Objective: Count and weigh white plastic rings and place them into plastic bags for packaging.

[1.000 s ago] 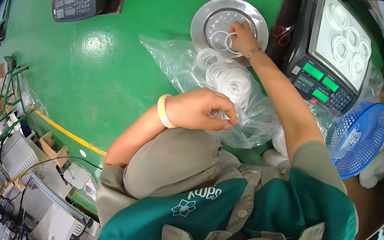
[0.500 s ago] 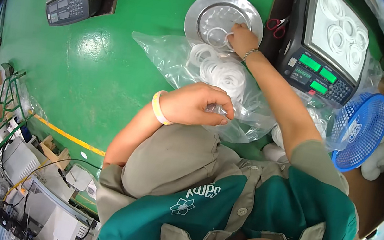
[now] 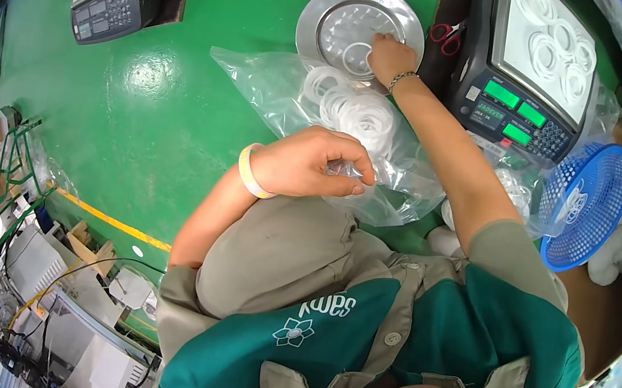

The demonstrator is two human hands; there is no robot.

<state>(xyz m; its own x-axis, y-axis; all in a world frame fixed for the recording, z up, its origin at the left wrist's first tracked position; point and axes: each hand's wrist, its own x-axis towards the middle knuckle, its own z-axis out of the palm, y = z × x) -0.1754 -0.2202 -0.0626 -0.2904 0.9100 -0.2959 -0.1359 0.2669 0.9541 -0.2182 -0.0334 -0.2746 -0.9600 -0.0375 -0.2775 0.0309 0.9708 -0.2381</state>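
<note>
My right hand (image 3: 391, 59) reaches over a round silver metal plate (image 3: 313, 25). Its fingers are closed at the edge of a thin white ring (image 3: 345, 56), partly hidden by the hand. Below the plate, a clear plastic bag (image 3: 263, 82) lies spread out with a pile of white rings (image 3: 368, 119) in or on it. My left hand (image 3: 311, 164), a light band at its wrist, is loosely curled above the bag's near side and close to my raised knee. Its thumb and forefinger stand apart with nothing visibly gripped between them; its other fingers are hidden.
A digital scale (image 3: 505, 125) carrying several white ring bundles (image 3: 554, 49) stands at the right, with red-handled scissors (image 3: 448, 39) beside it. Farther right are a blue basket (image 3: 598, 220) and white coils (image 3: 613, 253). Another scale (image 3: 107, 14) sits at the far left on the green floor (image 3: 123, 130).
My right hand shifts slightly, and the ring by its fingers now lies closer to the hand. My left hand stays loosely curled; the whole view shifts slightly.
</note>
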